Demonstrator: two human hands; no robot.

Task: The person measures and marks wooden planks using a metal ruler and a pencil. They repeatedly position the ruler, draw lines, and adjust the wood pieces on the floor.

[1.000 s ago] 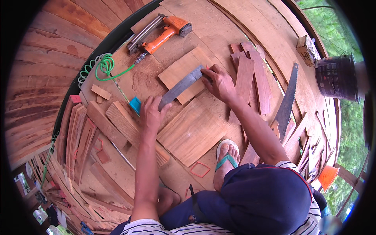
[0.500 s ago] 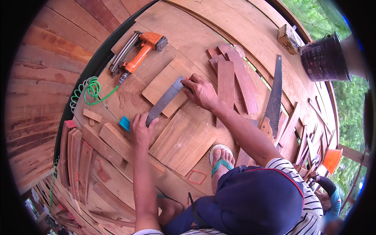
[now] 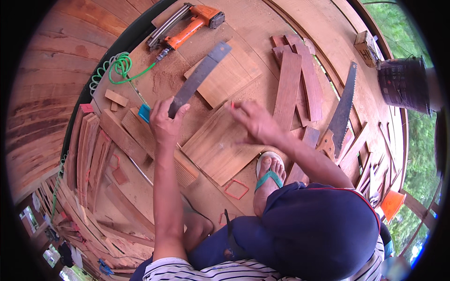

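My left hand (image 3: 166, 122) grips a try square (image 3: 199, 75) with a flat grey blade and a blue end that shows beside the fist. The blade slants up and away over a pale board (image 3: 227, 70), its far tip past the board's edge. Lower and to the right, my right hand (image 3: 257, 121) hovers over a second pale board (image 3: 220, 147). A small red-tipped thing shows at its fingertips. The hand is partly blurred, and most of what it pinches is hidden.
An orange nail gun (image 3: 192, 29) with a green coiled hose (image 3: 123, 65) lies at the far left. Dark red strips (image 3: 288, 89) and a handsaw (image 3: 341, 112) are on the right. A black bucket (image 3: 404, 84) stands beyond. Stacked wood (image 3: 89, 154) fills the left; my sandalled foot (image 3: 269, 180) is near.
My right hand has left the far end of the blade and come back over the near board. My left hand still holds the try square, its blade now reaching farther up. The view has shifted.
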